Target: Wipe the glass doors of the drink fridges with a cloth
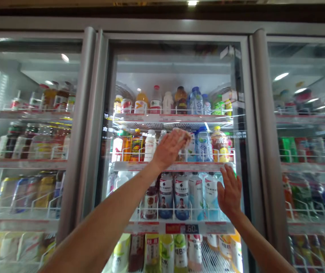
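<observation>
My left hand (169, 148) reaches up to the glass of the middle cooler door (237, 125), level with the second shelf. Its fingers are curled over a small pale crumpled wad (185, 136), which looks like a cloth or paper pressed against the glass. My right hand (230, 192) lies flat against the same glass lower down and to the right, fingers spread and holding nothing. Behind the glass, bottled drinks (181, 195) stand in rows on white wire shelves (176, 167).
Grey metal door frames (90, 125) separate the middle door from a left cooler door (31, 151) and a right cooler door (307, 151), both shut and full of bottles. Price tags (192, 228) run along the shelf edge. Ceiling lights reflect in the glass.
</observation>
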Tool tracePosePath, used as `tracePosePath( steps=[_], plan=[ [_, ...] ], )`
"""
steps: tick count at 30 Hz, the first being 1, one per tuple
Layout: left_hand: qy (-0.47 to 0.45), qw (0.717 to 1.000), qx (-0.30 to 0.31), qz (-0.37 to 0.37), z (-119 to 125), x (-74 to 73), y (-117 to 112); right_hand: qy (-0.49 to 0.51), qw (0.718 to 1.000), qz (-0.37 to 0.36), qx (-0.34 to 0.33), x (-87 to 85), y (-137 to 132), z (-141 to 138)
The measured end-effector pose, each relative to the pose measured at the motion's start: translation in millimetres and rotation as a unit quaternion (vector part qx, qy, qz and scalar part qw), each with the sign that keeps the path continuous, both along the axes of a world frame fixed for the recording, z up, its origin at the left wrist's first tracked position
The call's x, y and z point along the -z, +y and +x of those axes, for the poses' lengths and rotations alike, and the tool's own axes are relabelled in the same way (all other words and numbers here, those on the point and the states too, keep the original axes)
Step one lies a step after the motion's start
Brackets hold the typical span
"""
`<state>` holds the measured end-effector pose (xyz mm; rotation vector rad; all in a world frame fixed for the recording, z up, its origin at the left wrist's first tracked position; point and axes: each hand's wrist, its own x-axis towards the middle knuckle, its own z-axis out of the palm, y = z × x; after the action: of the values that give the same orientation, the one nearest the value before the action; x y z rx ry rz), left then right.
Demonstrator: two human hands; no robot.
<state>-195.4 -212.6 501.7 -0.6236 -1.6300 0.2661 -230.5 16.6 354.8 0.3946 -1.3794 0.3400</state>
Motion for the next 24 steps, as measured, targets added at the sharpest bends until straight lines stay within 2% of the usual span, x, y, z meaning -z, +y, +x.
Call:
tracePosePath(
  steps=[2, 3, 4, 5, 6, 9, 10, 11, 12, 13, 14, 17, 18, 19, 20, 21, 24],
  plan=[
    [0.017, 0.992, -0.004, 0.124, -4, -17.5, 10, -0.007, 1.0, -0.025, -0.005, -0.7, 10, 6],
    [0.018, 0.99, 0.001, 0.14, -6, -17.4, 18, -0.011, 0.999, -0.038, -0.005, 0.1, 16, 9],
    [0.014, 0.993, 0.01, 0.117, -8, -8.6, 29, -0.016, 0.999, -0.045, -0.005, 2.2, 21, 12],
    [0.006, 0.998, 0.022, 0.065, -10, 9.2, 41, -0.019, 0.999, -0.047, -0.005, 5.6, 27, 14],
    [-0.003, 0.999, 0.036, -0.002, -10, 35.1, 52, -0.019, 0.999, -0.046, -0.005, 10.2, 32, 16],
    [-0.016, 0.983, 0.076, -0.164, -6, 133.7, 77, -0.031, 0.998, -0.047, 0.002, 28.5, 51, 24],
    [-0.023, 0.972, 0.087, -0.215, -4, 161.6, 80, -0.039, 0.998, -0.047, 0.006, 34.4, 57, 26],
    [-0.028, 0.961, 0.097, -0.256, -2, 181.6, 80, -0.048, 0.998, -0.045, 0.011, 39.5, 62, 29],
    [-0.033, 0.952, 0.102, -0.286, -2, 192.2, 80, -0.056, 0.997, -0.042, 0.016, 43.4, 67, 31],
    [-0.035, 0.948, 0.103, -0.299, -2, 193.3, 79, -0.063, 0.997, -0.04, 0.02, 46.1, 71, 33],
    [-0.034, 0.952, 0.098, -0.288, -4, 186.3, 79, -0.068, 0.997, -0.038, 0.023, 47.7, 74, 35],
    [-0.027, 0.987, 0.055, -0.149, -13, 148.7, 87, -0.081, 0.995, -0.042, 0.026, 50.0, 75, 39],
    [-0.029, 0.992, 0.044, -0.112, -15, 142.8, 91, -0.087, 0.995, -0.044, 0.027, 51.3, 74, 40],
    [-0.034, 0.993, 0.04, -0.102, -15, 144.6, 95, -0.093, 0.994, -0.043, 0.028, 53.2, 72, 41],
    [-0.043, 0.991, 0.046, -0.121, -13, 154.5, 97, -0.099, 0.994, -0.041, 0.03, 56.0, 71, 42],
    [-0.053, 0.983, 0.06, -0.164, -11, 171.4, 98, -0.107, 0.993, -0.037, 0.033, 59.2, 70, 43],
    [-0.076, 0.947, 0.107, -0.292, -3, 231.0, 91, -0.135, 0.99, -0.015, 0.045, 68.8, 70, 49]
  ],
)
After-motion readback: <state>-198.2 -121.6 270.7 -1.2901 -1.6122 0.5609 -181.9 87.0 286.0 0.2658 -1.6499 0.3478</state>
